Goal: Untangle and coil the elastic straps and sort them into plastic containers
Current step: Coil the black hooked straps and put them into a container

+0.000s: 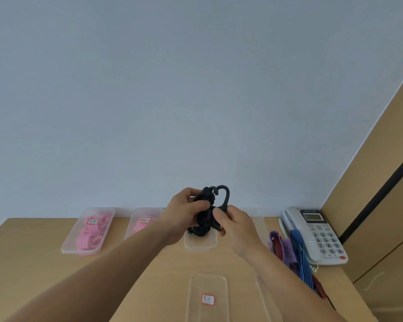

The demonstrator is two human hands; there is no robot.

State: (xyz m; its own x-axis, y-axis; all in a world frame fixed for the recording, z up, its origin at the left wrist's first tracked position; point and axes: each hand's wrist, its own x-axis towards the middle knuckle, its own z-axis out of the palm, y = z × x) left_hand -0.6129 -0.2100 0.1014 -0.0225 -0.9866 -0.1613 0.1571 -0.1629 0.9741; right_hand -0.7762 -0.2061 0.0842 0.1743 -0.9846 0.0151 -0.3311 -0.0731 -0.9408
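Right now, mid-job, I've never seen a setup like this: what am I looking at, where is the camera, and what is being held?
No machine here: these are a person's bare hands, seen from one camera worn on their head, looking down at a wooden table. The left hand and right hand both grip a bundled black strap with a hook, over a clear container. The far-left container and its neighbour hold pink coils. Loose striped straps lie on the right, beside a telephone.

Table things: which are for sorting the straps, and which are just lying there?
For the job: black strap, held in left hand and right hand; striped straps; left pink-strap container; second pink-strap container; container under the hands; near labelled container.
Just lying about: telephone.
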